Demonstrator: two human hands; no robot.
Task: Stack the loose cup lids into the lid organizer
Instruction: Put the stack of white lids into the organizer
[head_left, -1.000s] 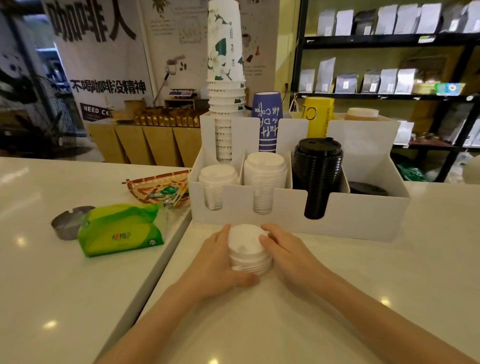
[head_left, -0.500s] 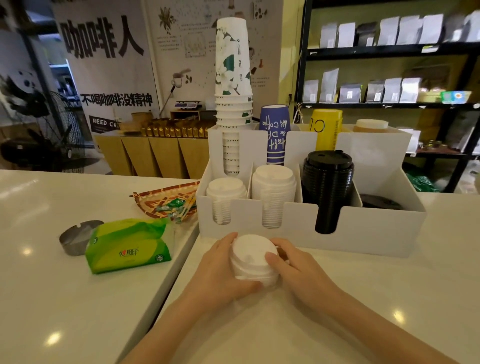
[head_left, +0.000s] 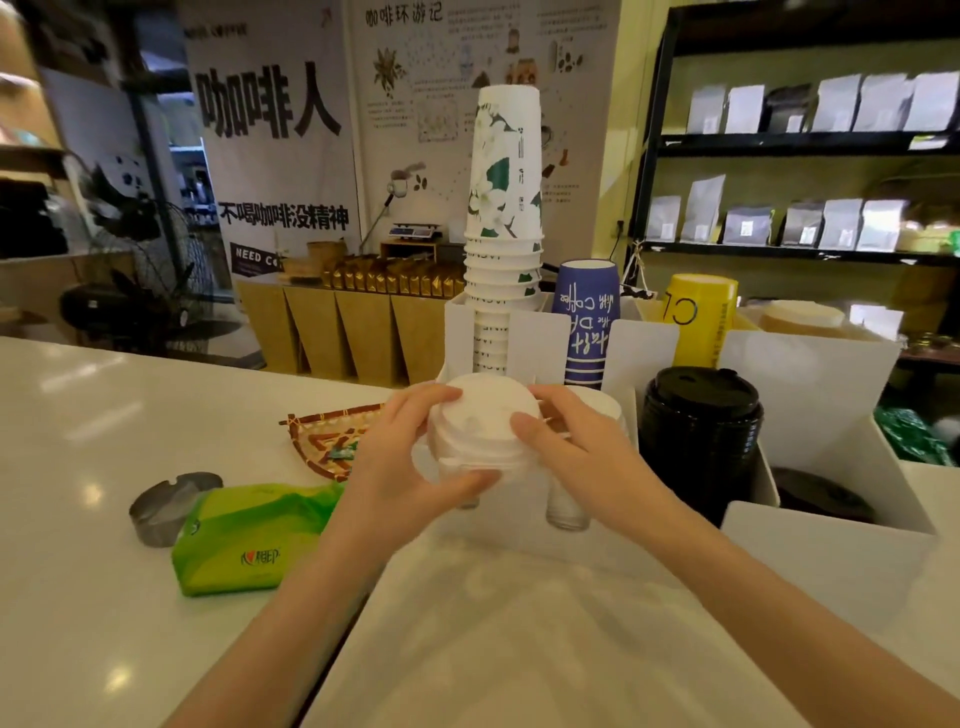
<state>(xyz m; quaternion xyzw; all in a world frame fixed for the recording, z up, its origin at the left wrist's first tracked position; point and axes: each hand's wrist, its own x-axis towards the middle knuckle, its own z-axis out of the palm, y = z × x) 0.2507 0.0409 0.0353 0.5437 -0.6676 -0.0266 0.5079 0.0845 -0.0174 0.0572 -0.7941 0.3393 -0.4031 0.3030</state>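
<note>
Both hands, left hand (head_left: 395, 457) and right hand (head_left: 576, 447), curl snugly round a short stack of white lids (head_left: 480, 426) held just above the lid organizer (head_left: 831, 551)'s leftmost front slots, where a loosened squeeze could spill them.

Both hands (head_left: 498, 452) raised, fingers curled inward
</note>
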